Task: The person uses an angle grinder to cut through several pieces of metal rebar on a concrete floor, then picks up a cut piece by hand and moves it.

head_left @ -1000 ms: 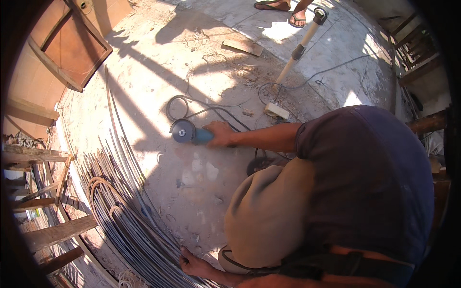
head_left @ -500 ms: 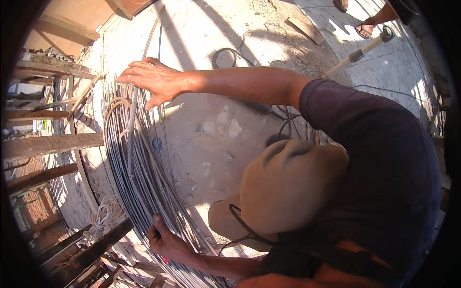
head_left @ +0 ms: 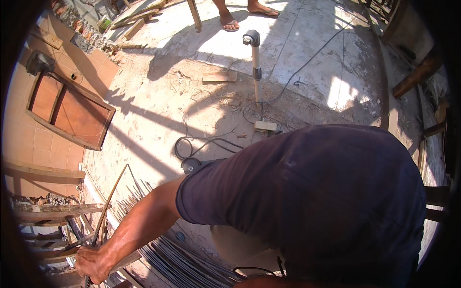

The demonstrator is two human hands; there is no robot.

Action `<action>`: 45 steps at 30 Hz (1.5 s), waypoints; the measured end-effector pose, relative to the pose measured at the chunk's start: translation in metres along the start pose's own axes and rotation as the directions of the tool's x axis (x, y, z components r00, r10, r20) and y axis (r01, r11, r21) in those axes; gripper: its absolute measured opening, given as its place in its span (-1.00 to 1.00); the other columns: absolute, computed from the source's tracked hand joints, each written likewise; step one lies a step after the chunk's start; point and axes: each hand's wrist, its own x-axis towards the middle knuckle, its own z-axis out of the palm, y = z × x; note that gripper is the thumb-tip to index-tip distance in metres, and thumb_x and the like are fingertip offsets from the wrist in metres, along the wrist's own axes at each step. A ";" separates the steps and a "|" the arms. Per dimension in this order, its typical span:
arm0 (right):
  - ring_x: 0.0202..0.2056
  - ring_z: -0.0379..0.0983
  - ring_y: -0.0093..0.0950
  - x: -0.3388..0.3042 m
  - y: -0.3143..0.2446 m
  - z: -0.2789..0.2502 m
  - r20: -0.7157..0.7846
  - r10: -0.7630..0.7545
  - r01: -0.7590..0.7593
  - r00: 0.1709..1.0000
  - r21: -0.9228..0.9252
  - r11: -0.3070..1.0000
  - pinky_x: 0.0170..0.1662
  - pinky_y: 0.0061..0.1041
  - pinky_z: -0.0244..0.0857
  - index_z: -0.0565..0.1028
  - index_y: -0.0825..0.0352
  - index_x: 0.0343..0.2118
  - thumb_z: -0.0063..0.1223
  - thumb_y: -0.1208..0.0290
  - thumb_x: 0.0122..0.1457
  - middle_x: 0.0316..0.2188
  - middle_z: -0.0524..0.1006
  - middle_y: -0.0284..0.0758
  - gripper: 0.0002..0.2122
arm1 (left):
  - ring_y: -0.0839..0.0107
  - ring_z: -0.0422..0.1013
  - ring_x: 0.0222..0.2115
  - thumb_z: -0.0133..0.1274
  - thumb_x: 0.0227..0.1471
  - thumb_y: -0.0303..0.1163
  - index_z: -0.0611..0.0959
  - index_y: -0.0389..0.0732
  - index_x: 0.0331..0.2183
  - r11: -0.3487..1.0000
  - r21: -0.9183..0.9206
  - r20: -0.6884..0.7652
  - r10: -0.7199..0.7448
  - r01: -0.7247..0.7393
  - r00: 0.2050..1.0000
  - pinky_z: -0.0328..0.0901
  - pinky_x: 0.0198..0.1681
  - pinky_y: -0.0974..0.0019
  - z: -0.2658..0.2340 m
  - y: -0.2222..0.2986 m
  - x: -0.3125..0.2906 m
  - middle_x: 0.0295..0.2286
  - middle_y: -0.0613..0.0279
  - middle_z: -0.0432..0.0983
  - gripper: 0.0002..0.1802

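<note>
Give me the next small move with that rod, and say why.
Probably ease the rod slowly clear of the timber beams before turning it: the right hand is closed around it, a long length sticks out beyond the fist, and in this view it crosses in front of them. Whether they touch isn't clear.

The rod [head_left: 108, 203] is brown, matt metal with a ribbed surface; the bundled rods [head_left: 187, 264] are greyer metal with a dull sheen. The shirt [head_left: 297, 182] is dark, matt cloth, softly creased. The plank [head_left: 219, 77] is bare, unpolished wood. The pipe [head_left: 257, 57] is smooth plastic. The ground [head_left: 144, 139] is rough and dusty. The disc [head_left: 190, 165], half hidden by the sleeve, seems matt and gritty.
</note>
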 end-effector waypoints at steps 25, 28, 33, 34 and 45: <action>-0.32 0.56 0.01 0.068 0.000 -0.033 0.476 -0.125 0.253 0.870 -0.215 0.943 -0.21 -0.07 0.42 0.61 0.52 -0.41 0.02 0.01 0.28 -0.43 0.59 0.09 -0.49 | 0.41 0.56 -0.11 -0.09 0.37 -0.10 0.59 -0.38 0.04 0.932 0.355 -0.153 0.136 -0.074 0.979 0.49 -0.07 0.53 -0.374 -0.017 0.088 -0.01 0.04 0.58 -0.48; -0.31 0.55 0.02 0.074 0.050 -0.072 0.620 -0.134 0.420 0.773 -0.340 0.842 -0.21 -0.07 0.41 0.58 0.52 -0.35 0.00 0.04 0.30 -0.40 0.58 0.11 -0.52 | 0.71 0.14 -0.57 0.13 0.26 -0.08 0.70 -0.28 -0.26 0.996 0.033 -0.274 -0.070 0.082 0.959 -0.03 -0.56 0.45 -0.261 -0.006 0.067 -0.51 0.45 0.39 -0.60; -0.23 0.53 -0.06 0.018 0.071 -0.106 0.833 0.126 0.594 0.539 -0.482 0.644 -0.18 -0.10 0.37 0.59 0.47 -0.21 0.02 0.01 0.30 -0.32 0.58 0.06 -0.52 | 0.71 0.03 -0.71 0.14 0.26 -0.09 0.65 -0.28 -0.54 0.937 -0.220 0.052 -0.265 0.270 0.963 -0.14 -0.64 0.46 -0.092 -0.058 0.000 -0.75 0.52 0.19 -0.52; -0.26 0.52 -0.09 0.012 0.073 -0.119 0.825 0.157 0.590 0.543 -0.507 0.629 -0.21 -0.11 0.36 0.59 0.47 -0.22 0.03 0.01 0.30 -0.34 0.56 0.03 -0.53 | 0.73 0.04 -0.75 0.13 0.26 -0.11 0.63 -0.27 -0.57 0.889 -0.369 0.142 -0.236 0.272 0.961 -0.14 -0.68 0.47 -0.054 -0.091 -0.010 -0.78 0.51 0.20 -0.52; -0.56 0.36 -0.41 -0.010 0.074 -0.104 0.674 0.277 0.421 0.685 -0.676 0.604 -0.51 -0.26 0.22 0.62 0.50 -0.36 0.08 0.08 0.31 -0.61 0.42 -0.27 -0.56 | 0.10 0.59 -0.24 0.19 0.06 -0.06 0.67 -0.25 -0.07 0.884 0.053 0.497 -0.426 0.464 0.756 0.40 -0.14 0.11 0.141 -0.166 -0.122 -0.29 0.01 0.67 -0.48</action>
